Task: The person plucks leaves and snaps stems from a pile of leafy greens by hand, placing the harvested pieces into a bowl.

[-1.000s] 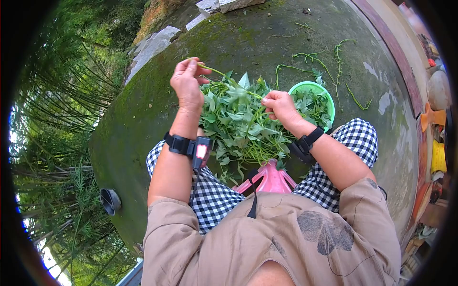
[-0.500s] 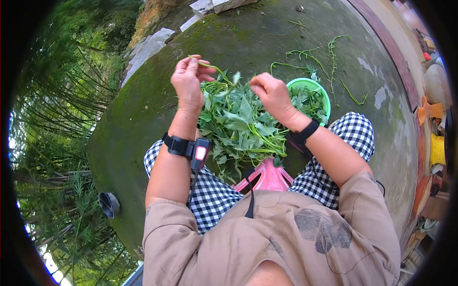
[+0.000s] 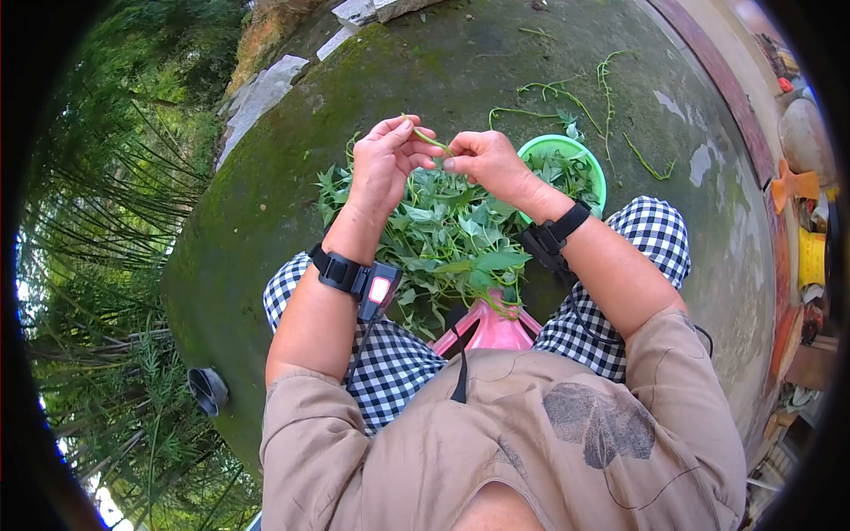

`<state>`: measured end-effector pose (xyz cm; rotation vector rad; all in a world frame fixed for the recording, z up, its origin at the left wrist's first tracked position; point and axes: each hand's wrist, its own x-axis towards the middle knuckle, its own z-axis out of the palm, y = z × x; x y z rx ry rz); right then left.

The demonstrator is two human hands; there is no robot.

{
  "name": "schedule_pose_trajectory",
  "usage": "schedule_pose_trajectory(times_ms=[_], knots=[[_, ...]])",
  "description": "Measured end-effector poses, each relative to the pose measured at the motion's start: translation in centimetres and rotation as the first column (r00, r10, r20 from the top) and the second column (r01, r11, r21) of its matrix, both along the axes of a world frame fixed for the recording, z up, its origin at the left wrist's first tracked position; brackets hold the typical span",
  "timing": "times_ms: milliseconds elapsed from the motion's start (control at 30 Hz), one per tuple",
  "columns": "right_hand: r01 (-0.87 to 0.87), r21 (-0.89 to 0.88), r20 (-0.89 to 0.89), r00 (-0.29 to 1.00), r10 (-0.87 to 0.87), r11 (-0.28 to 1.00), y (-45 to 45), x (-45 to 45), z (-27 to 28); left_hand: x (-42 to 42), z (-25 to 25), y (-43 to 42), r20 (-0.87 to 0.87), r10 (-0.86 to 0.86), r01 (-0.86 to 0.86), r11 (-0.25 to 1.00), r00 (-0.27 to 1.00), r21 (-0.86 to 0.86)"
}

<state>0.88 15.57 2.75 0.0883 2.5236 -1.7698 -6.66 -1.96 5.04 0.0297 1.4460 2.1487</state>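
Observation:
A thin green stem (image 3: 430, 141) spans the gap between my two hands, above a heap of leafy green vines (image 3: 460, 221). My left hand (image 3: 390, 159) pinches one end of it between thumb and fingers. At the other end, my right hand (image 3: 491, 164) is closed on the stem with thumb and forefinger. The leafy heap lies between my knees, partly over a pink plastic stool (image 3: 500, 329). Just beyond my right wrist stands a light green basin (image 3: 602, 177) holding more leaves, its near side partly hidden by my arm.
Several stripped vine stems (image 3: 607, 97) lie on the mossy concrete ground (image 3: 292, 203) past the basin. A dark bucket (image 3: 207, 390) lies at the left edge by the bushes. Grey stone slabs (image 3: 266, 97) border the far left. An orange object (image 3: 795, 185) and a yellow one (image 3: 810, 257) sit at right.
My hands have come closer together; the right now grips the stem near the left. The left hand has moved right and slightly down.

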Motion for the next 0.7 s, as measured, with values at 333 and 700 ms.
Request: schedule_pose_trajectory(times_ms=[333,700], knots=[[-0.027,0.373,0.052,0.999,0.008,0.927,0.8,1.1,-0.6,2.3,-1.7,0.9,-0.752,-0.609,-0.325,0.678,0.254,-0.659],[0.094,0.508,-0.262,0.964,0.050,0.856,0.8,2.5,0.5,3.1,-3.9,1.3,-0.719,-0.463,-0.089,0.807,0.518,-0.584]])
